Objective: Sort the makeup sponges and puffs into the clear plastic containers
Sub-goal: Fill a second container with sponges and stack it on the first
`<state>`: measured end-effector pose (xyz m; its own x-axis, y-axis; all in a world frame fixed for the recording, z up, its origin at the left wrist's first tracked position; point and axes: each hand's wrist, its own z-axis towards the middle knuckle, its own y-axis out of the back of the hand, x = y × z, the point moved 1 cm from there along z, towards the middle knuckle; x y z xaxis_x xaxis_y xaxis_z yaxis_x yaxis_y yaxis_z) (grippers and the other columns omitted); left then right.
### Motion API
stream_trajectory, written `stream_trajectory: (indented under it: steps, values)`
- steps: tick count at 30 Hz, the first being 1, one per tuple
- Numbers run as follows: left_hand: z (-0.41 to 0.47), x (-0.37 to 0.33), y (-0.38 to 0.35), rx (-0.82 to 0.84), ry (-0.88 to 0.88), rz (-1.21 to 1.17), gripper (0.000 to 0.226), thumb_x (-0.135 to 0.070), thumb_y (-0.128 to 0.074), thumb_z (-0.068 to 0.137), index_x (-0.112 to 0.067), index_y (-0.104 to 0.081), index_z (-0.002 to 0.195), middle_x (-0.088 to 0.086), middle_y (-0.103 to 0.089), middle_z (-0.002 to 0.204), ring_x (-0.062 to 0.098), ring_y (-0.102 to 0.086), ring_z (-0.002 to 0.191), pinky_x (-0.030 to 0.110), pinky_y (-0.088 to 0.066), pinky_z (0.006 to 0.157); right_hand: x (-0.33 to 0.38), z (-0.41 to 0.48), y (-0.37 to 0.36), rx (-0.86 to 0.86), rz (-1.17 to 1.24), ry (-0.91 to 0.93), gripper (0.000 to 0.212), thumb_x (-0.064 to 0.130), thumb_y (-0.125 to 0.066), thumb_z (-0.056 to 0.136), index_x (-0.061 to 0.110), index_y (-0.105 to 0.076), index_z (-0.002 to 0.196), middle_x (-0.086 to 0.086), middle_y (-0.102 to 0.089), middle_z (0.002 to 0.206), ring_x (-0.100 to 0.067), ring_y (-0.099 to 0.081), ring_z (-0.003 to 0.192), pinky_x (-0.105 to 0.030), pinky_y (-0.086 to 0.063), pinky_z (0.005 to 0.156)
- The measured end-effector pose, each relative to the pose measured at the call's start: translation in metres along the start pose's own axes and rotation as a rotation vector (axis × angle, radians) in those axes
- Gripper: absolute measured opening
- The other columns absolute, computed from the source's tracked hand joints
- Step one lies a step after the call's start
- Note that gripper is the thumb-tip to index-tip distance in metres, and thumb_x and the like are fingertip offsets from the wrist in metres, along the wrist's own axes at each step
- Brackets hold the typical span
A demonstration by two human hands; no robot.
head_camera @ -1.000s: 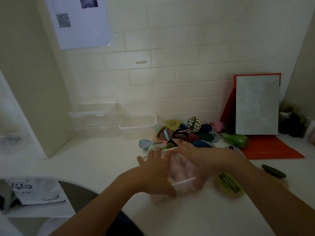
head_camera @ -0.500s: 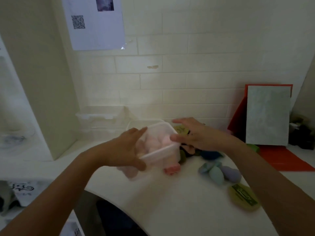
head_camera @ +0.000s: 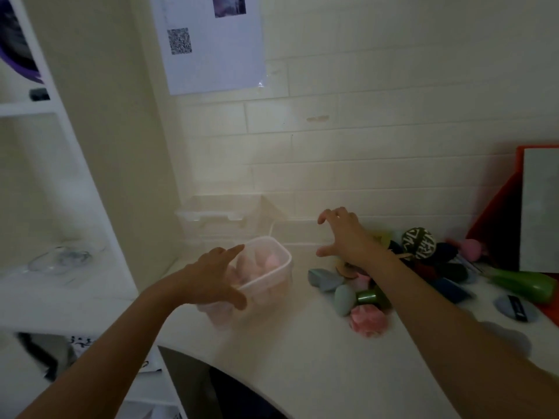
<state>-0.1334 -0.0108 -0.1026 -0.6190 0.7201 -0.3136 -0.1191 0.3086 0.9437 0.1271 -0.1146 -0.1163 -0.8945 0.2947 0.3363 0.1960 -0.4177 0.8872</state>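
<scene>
Right hand has let go, spread wide; left hand grips container near counter edge.

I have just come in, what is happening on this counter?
A person is sorting makeup sponges. The left hand holds a clear container with pink sponges inside. The right hand is open, holding nothing, above an empty container by the wall. A mixed pile of sponges and puffs lies unsorted to the right.

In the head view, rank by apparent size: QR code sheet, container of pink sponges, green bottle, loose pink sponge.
1. QR code sheet
2. container of pink sponges
3. green bottle
4. loose pink sponge, which is nearer the camera, so the last two are unsure
</scene>
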Motion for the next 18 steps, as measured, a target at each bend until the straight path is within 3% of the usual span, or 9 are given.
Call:
stream_trajectory:
  steps: [6,10,14,18]
  values:
    - [0.008,0.016,0.004,-0.125,-0.021,-0.103,0.122,-0.052,-0.076,0.046,-0.034,-0.009,0.147,0.0,-0.028,0.147,0.02,-0.035,0.128,0.042,-0.036,0.105,-0.003,0.008,-0.027,-0.045,-0.153,0.123,0.041,0.028,-0.074,0.077,0.017,-0.05,0.108,-0.002,-0.047,0.113,-0.019,-0.043,0.1,-0.029,-0.036,0.077]
    - [0.012,0.02,0.005,-0.262,-0.042,-0.22,0.124,-0.05,-0.078,0.043,-0.037,-0.01,0.147,-0.005,-0.029,0.145,0.019,-0.038,0.129,0.041,-0.039,0.103,-0.002,0.009,-0.031,-0.068,-0.23,0.228,0.028,0.021,-0.068,0.08,0.015,-0.05,0.102,0.0,-0.052,0.108,-0.019,-0.045,0.098,-0.03,-0.039,0.076]
    - [0.015,0.017,0.007,-0.398,-0.079,-0.295,0.125,-0.056,-0.074,0.039,-0.044,-0.007,0.144,-0.007,-0.028,0.145,0.02,-0.039,0.128,0.049,-0.039,0.103,-0.014,0.006,-0.018,-0.165,-0.028,0.16,0.026,0.017,-0.071,0.079,0.014,-0.055,0.098,0.002,-0.052,0.1,-0.019,-0.05,0.096,-0.026,-0.038,0.076]
    - [0.015,0.002,0.016,-0.423,-0.151,-0.39,0.122,-0.052,-0.073,0.041,-0.047,-0.008,0.143,-0.019,-0.028,0.134,0.019,-0.046,0.121,0.047,-0.047,0.095,-0.029,-0.003,0.016,-0.33,0.351,-0.069,0.031,0.014,-0.078,0.072,0.012,-0.057,0.094,0.002,-0.055,0.094,-0.016,-0.055,0.088,-0.019,-0.039,0.068]
